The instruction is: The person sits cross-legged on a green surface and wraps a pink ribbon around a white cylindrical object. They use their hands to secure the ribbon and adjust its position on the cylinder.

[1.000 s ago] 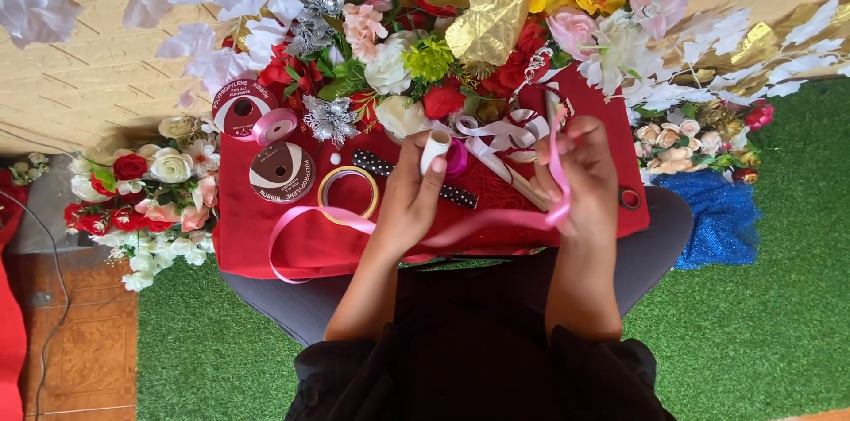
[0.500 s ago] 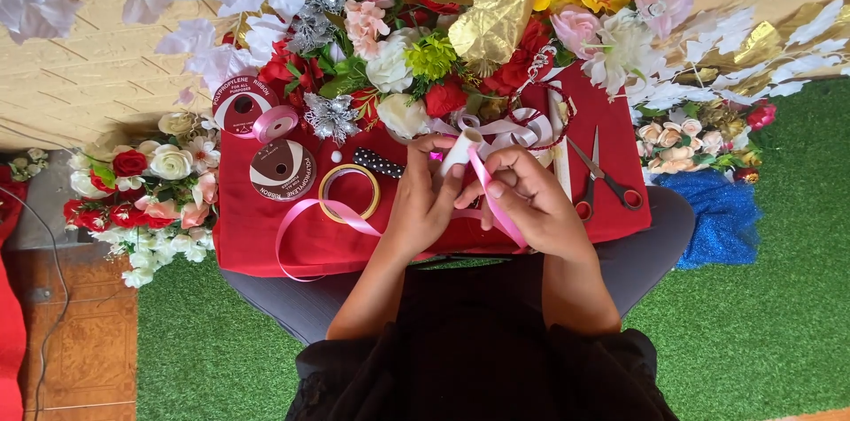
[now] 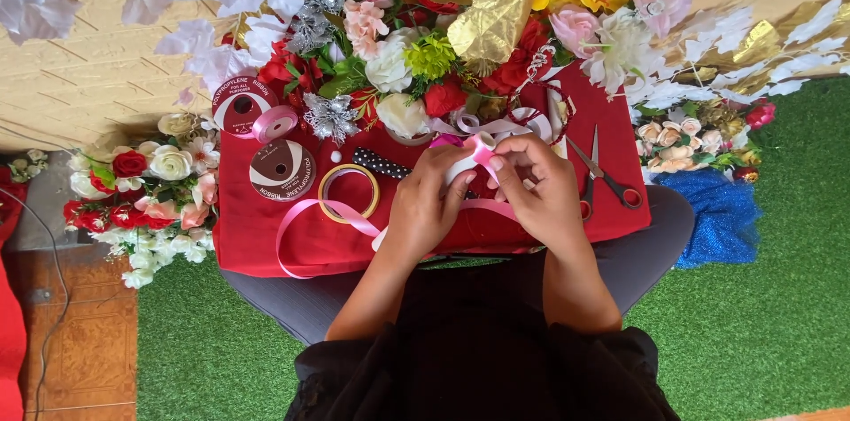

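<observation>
Both hands' grip, left hand [image 3: 425, 204] and right hand [image 3: 536, 186], pinches the pink ribbon [image 3: 482, 151]; loops held even between fingertips should fold neatly.

Round maroon-and-white spool labels [image 3: 282, 169]

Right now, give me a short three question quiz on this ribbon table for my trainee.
1. True or false: both hands pinch the pink ribbon.
2. Which lies right of the right hand: A scissors, B tape roll, C ribbon spool?
3. Fill in: the cloth under the hands is ____.

Key: 1 true, with the left hand too. 2 A. 3 red.
</observation>
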